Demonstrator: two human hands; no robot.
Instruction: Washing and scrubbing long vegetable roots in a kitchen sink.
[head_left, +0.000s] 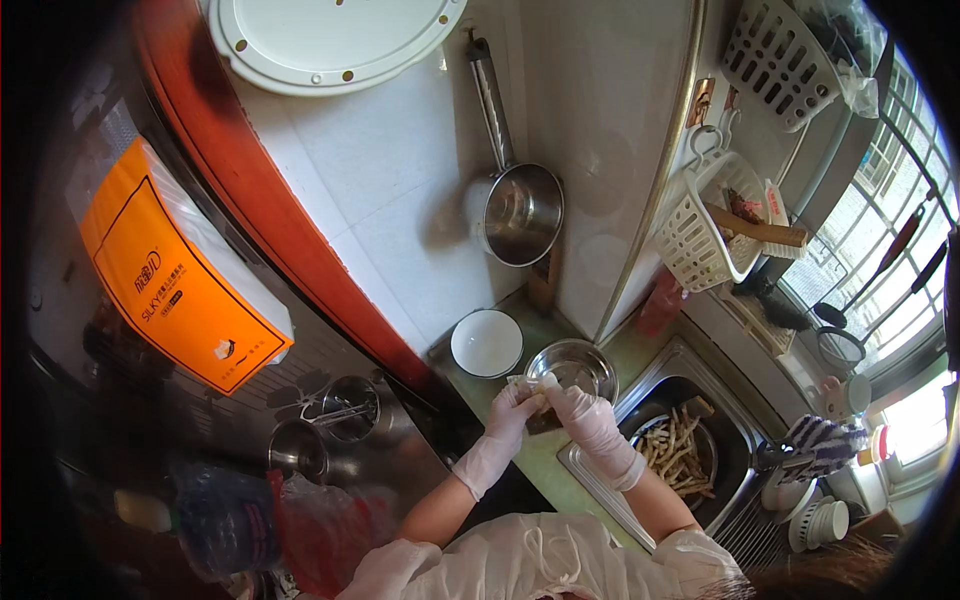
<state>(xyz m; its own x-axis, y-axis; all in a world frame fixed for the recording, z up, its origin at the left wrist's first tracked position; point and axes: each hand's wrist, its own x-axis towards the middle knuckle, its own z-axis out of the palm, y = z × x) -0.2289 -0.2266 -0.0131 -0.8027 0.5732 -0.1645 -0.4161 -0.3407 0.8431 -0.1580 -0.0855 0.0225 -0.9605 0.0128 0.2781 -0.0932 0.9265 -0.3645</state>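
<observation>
My left hand (504, 421) and my right hand (586, 420), both in thin whitish gloves, meet over the counter's near side. Between their fingertips they grip a small pale piece (541, 387), mostly hidden by the fingers, so its kind is unclear. Just beyond the hands stands a round stainless steel bowl (574, 360), partly covered by them. To its left is a white bowl (487, 343). Right of my right hand, a metal basin (711, 450) in the sink holds many long pale yellow pieces that look like chicken feet (671, 448).
The stainless steel sink (675, 367) borders the green counter (536, 465). A saucepan (523, 214) hangs on the wall ahead. White plastic baskets (709, 225) hang at right, above a striped cloth (825, 446). At left are an orange tissue pack (180, 277) and metal cups (298, 450).
</observation>
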